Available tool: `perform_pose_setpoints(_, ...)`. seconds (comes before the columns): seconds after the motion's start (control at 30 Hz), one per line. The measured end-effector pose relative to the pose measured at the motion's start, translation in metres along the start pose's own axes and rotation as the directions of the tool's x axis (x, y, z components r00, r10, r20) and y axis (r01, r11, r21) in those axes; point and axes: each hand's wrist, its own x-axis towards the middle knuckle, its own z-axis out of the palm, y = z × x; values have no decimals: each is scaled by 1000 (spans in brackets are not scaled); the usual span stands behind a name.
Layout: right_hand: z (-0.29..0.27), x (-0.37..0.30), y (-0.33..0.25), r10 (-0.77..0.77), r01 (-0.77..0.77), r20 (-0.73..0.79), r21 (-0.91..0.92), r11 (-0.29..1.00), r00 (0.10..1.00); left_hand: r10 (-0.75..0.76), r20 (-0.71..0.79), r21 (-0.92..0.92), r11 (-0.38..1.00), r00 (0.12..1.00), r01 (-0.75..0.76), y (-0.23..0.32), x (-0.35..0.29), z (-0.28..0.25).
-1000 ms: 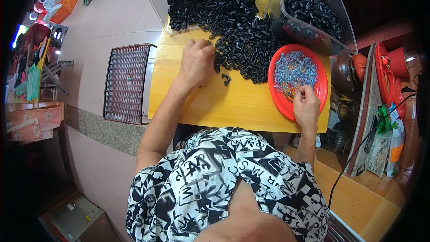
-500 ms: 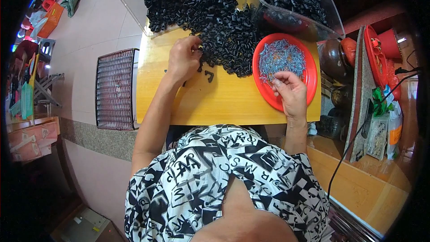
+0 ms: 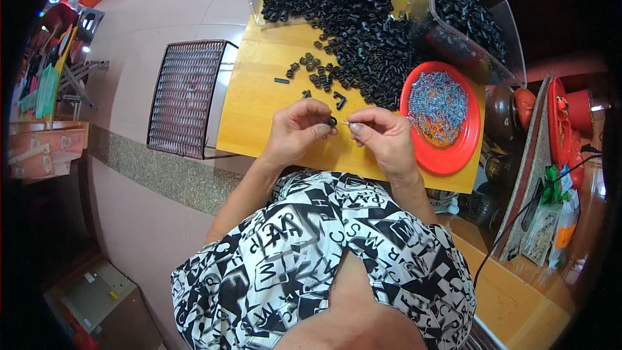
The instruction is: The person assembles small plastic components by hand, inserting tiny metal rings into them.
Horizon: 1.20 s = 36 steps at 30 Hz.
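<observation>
Over the near part of the yellow table, my two hands face each other a short distance apart. My left hand pinches a small black plastic part between thumb and fingertips. A tiny pale, shiny piece, perhaps a small screw, is pinched in my right hand, its tip pointing at the black part. Just beyond my hands lie a few loose black parts. A large heap of such parts spreads over the far side. To the right, a red plate holds many small silvery-blue pieces.
A clear plastic bin full of black parts stands at the far right. Left of the table is a woven rack on the tiled floor. A shelf with jars and a dark cable runs along the right.
My left hand has come back from the black heap with a part. My right hand has left the red plate and moved left toward it. The whole view has shifted and tilted.
</observation>
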Motion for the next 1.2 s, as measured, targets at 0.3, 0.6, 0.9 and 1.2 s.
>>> perform_pose_setpoints(0.3,15,6,-8,92,-79,117,-113,990,989,80,79,6,997,994,-80,6,-8,-2)
perform_pose_setpoints(0.6,16,15,6,130,-126,128,-39,991,983,121,100,139,981,988,-134,5,-8,-5)
perform_pose_setpoints(0.9,23,38,8,266,-232,327,-138,963,907,165,46,203,964,985,-171,-1,-14,-18)
perform_pose_setpoints(1.2,20,52,5,230,-149,283,-281,948,931,172,-70,135,978,982,-162,-10,-13,-24)
